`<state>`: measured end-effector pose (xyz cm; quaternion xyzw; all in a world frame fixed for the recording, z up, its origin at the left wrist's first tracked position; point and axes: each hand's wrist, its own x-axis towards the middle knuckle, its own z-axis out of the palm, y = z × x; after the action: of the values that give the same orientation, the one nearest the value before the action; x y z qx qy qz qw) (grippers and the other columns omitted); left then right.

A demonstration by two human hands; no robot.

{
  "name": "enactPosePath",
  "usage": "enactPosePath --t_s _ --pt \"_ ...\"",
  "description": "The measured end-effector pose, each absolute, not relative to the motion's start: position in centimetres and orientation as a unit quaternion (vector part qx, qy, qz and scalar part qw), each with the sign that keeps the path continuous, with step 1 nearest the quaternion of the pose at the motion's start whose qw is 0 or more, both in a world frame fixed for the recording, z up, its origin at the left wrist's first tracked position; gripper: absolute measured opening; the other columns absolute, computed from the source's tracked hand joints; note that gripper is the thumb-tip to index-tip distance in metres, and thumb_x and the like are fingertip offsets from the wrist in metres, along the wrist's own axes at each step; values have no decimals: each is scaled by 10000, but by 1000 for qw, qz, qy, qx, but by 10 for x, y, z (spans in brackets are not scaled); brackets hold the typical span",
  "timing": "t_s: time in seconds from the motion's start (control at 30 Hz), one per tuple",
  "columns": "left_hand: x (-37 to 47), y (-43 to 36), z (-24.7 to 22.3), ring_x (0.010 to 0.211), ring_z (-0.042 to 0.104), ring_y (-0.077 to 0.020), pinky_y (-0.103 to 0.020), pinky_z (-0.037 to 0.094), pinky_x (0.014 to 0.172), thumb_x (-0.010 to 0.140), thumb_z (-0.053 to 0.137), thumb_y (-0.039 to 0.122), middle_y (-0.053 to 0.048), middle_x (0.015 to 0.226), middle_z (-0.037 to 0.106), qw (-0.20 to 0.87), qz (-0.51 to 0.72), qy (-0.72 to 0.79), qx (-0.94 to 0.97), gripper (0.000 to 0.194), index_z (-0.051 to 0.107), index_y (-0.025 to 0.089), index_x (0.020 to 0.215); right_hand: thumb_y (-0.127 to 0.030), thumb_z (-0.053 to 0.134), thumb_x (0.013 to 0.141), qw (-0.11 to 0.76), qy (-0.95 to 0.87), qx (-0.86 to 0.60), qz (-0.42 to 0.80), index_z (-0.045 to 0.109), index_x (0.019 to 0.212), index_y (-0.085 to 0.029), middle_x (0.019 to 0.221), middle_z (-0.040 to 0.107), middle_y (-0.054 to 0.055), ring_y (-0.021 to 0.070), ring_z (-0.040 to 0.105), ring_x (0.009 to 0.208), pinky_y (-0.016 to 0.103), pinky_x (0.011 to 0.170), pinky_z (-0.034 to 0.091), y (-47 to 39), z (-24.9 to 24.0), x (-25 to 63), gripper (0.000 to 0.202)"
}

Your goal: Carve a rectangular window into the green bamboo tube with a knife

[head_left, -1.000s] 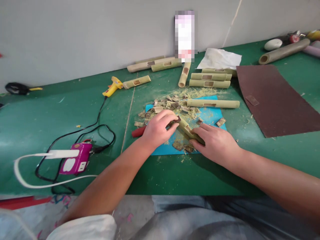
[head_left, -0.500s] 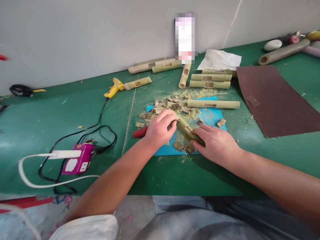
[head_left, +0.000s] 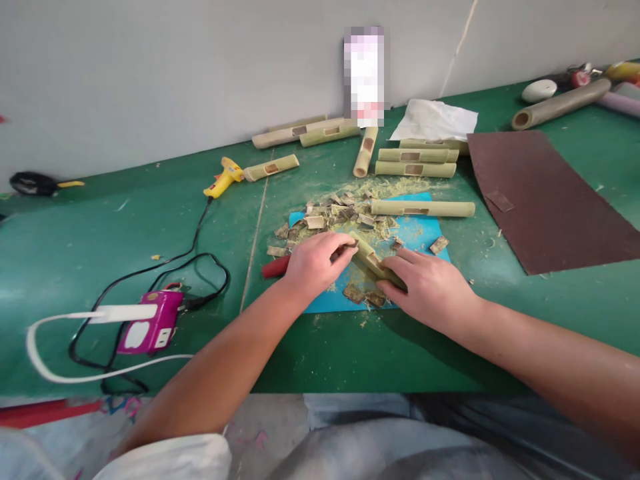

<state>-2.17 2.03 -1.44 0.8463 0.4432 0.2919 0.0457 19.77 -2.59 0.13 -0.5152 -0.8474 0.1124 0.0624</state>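
My right hand [head_left: 425,280] is closed around the near end of a bamboo tube [head_left: 369,257] that has a rectangular opening cut in its side. The tube slants over a blue sheet [head_left: 425,230] on the green table. At its far end, my left hand [head_left: 320,263] pinches a small dark brown piece of sandpaper [head_left: 354,245], mostly hidden by the fingers. Bamboo chips [head_left: 315,222] and pale shavings lie just beyond my hands. A red handle [head_left: 275,267] shows beside my left wrist; the rest of that tool is hidden.
Several cut bamboo tubes [head_left: 416,169] lie toward the wall, one [head_left: 440,209] across the blue sheet. A brown sandpaper sheet [head_left: 545,207] is at right. Leftward are a yellow glue gun [head_left: 225,179], its black cord and a purple power adapter [head_left: 150,323]. A phone [head_left: 365,77] leans on the wall.
My left hand has shifted slightly down and toward me at the tube's far end, and the dark piece in its fingers shows more. My right hand keeps its grip.
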Motion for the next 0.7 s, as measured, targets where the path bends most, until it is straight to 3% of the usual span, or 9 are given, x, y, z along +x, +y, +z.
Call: enactPosePath --t_s 0.13,0.3,0.47,0.7 --pt "-22 19 -17 770 684 -136 -237 540 721 898 624 195 -40 865 729 53 336 412 845 64 684 176 907 -317 536 921 69 -849 -513 108 681 1028 -163 912 653 61 197 623 789 307 648 379 -26 0 199 237" --pt "-22 19 -20 632 639 -102 -208 529 612 868 686 248 -32 823 714 70 352 405 841 93 678 166 908 -322 524 928 67 -851 -511 105 681 1038 -160 918 654 66 207 629 803 312 654 387 -26 -1 198 251" --pt "-21 22 -21 753 671 -129 -239 545 711 919 617 199 -41 835 718 39 364 399 841 83 690 166 899 -318 516 936 58 -850 -511 113 678 1066 -151 940 664 78 209 633 811 313 670 396 -27 0 197 266" --pt "-14 22 -22 746 634 -130 -252 530 722 965 523 177 -51 807 680 21 339 335 879 166 661 141 880 -303 531 930 57 -850 -511 116 681 1074 -142 950 668 88 212 639 818 307 679 401 -27 1 195 263"
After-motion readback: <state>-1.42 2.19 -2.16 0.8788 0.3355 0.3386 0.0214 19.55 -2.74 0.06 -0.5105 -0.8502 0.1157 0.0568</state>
